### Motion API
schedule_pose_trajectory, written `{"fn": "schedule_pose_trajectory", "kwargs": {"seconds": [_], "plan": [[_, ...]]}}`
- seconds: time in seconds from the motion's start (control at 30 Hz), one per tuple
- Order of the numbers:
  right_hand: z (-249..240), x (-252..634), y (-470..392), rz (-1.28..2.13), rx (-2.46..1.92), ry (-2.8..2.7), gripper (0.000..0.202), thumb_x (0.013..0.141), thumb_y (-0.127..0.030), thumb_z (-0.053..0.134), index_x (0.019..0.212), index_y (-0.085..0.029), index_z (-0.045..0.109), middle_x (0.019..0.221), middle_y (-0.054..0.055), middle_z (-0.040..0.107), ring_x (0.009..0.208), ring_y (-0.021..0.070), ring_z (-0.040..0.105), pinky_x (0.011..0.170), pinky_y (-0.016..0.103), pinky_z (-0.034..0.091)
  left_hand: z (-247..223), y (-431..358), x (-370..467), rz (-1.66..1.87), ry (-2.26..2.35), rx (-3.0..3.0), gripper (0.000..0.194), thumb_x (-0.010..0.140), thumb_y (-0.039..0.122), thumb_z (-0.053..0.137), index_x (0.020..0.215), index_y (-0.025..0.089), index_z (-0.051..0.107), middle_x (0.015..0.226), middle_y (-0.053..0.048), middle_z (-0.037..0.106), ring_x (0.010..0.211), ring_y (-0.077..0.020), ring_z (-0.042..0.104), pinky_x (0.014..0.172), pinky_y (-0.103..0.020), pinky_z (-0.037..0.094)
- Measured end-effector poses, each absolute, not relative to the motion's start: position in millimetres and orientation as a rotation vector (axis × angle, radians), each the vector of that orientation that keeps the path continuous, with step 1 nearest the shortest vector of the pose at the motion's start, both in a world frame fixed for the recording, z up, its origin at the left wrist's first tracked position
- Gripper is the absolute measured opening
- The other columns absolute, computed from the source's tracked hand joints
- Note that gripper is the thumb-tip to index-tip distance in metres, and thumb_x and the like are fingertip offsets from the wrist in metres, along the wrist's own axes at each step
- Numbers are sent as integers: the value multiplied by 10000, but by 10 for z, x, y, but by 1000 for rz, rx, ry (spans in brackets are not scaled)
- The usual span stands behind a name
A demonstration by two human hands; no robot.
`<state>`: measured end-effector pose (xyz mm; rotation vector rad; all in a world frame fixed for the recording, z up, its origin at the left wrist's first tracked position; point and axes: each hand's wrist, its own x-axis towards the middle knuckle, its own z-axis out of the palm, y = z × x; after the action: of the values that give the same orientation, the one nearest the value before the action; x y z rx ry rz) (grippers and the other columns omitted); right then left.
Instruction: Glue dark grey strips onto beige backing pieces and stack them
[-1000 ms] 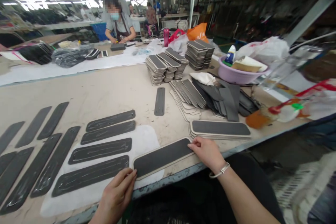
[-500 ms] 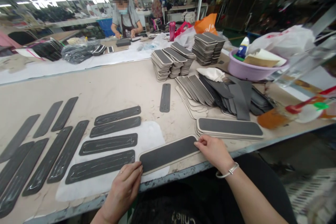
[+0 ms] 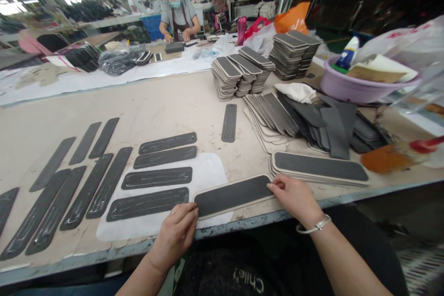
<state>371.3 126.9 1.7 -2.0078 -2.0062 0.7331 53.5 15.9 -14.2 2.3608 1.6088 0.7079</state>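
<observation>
A long dark grey panel with a pale border (image 3: 233, 197) lies at the table's front edge, partly over a white sheet (image 3: 211, 166). My left hand (image 3: 177, 231) closes on its left end, fingers together. At its right end, the thumb and fingertips of my right hand (image 3: 294, 196) pinch the corner. Left of it are several dark strips (image 3: 149, 204) with shiny streaks on top, some on the sheet and others on the brown table cover. A stack of pale-bordered panels (image 3: 319, 166) sits just beyond my right hand.
Behind stand piles of bordered panels (image 3: 227, 68) and a fanned row of them (image 3: 274, 113) beside dark loose pieces (image 3: 335, 122). A purple basin (image 3: 367, 90) holds a bottle. An orange-brown container with a red-handled brush (image 3: 391, 157) is at right. Across the table a masked person (image 3: 178, 14) works.
The view has shifted a little left, so everything appears further right. Both hands keep their hold on the panel's ends, and the panel looks unmoved on the table.
</observation>
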Motion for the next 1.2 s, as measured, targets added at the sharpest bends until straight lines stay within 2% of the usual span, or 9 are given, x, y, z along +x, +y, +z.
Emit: {"fn": "schedule_pose_trajectory", "kwargs": {"seconds": [0.17, 0.27, 0.33, 0.43, 0.53, 0.63, 0.77, 0.93, 1.2], "plan": [[30, 3687, 1218, 570, -2004, -2142, 136, 818, -318, 505, 756, -227, 585, 680, -8, 636, 642, 154, 584, 583, 254, 367, -159, 156, 529, 708, 1597, 2364, 221, 843, 108, 457, 1009, 178, 585, 1067, -108, 589, 971, -191, 551, 885, -362, 459], [89, 3655, 1149, 323, -1975, -2232, 173, 856, -279, 452, 788, -208, 596, 811, 49, 636, 743, 185, 588, 649, 284, 410, -172, 155, 522, 710, 1595, 2398, 218, 846, 115, 454, 1013, 174, 582, 1063, -109, 591, 960, -191, 555, 880, -368, 459], [147, 3573, 1062, 197, -1912, -2236, 216, 877, -261, 415, 919, -186, 613, 960, 97, 625, 888, 220, 575, 765, 324, 430, -181, 156, 518, 703, 1595, 2432, 216, 845, 118, 456, 1008, 172, 587, 1056, -106, 599, 954, -190, 561, 877, -363, 461], [224, 3278, 853, 235, -1602, -2335, 398, 893, -280, 397, 1257, -133, 465, 1259, 127, 504, 1193, 252, 410, 989, 380, 341, -200, 160, 505, 720, 1587, 2495, 212, 836, 117, 472, 998, 173, 597, 1052, -98, 605, 959, -190, 565, 870, -343, 466], [244, 2862, 645, 451, -1177, -2529, 591, 881, -405, 420, 1383, -123, 288, 1436, 99, 282, 1329, 244, 197, 1081, 407, 227, -220, 169, 489, 761, 1569, 2547, 207, 826, 127, 497, 997, 173, 602, 1048, -94, 607, 968, -192, 563, 863, -327, 470], [193, 2622, 580, 593, -983, -2623, 653, 870, -493, 398, 1398, -137, 251, 1472, 80, 181, 1353, 223, 110, 1108, 423, 136, -225, 180, 479, 766, 1540, 2591, 197, 825, 135, 504, 990, 176, 604, 1029, -90, 611, 973, -194, 558, 864, -329, 466], [42, 2909, 735, 613, -1151, -2663, 673, 865, -552, 363, 1401, -161, 252, 1471, 56, 185, 1353, 203, 114, 1113, 417, 100, -208, 186, 484, 762, 1535, 2578, 186, 835, 129, 490, 973, 175, 606, 1018, -89, 610, 960, -187, 558, 864, -333, 460], [-114, 3527, 922, 420, -1449, -2657, 713, 867, -586, 306, 1420, -152, 190, 1478, 63, 142, 1354, 210, 111, 1108, 420, 123, -199, 196, 518, 772, 1576, 2520, 183, 828, 132, 500, 967, 176, 611, 1017, -87, 611, 926, -180, 568, 839, -324, 471], [-310, 3546, 881, 185, -1400, -2609, 705, 863, -578, 317, 1412, -146, 217, 1473, 72, 168, 1350, 212, 136, 1095, 432, 183, -69, 103, 579, 742, 1701, 2390, 207, 842, 128, 454, 980, 179, 600, 1028, -95, 611, 939, -181, 567, 870, -353, 471]]}}
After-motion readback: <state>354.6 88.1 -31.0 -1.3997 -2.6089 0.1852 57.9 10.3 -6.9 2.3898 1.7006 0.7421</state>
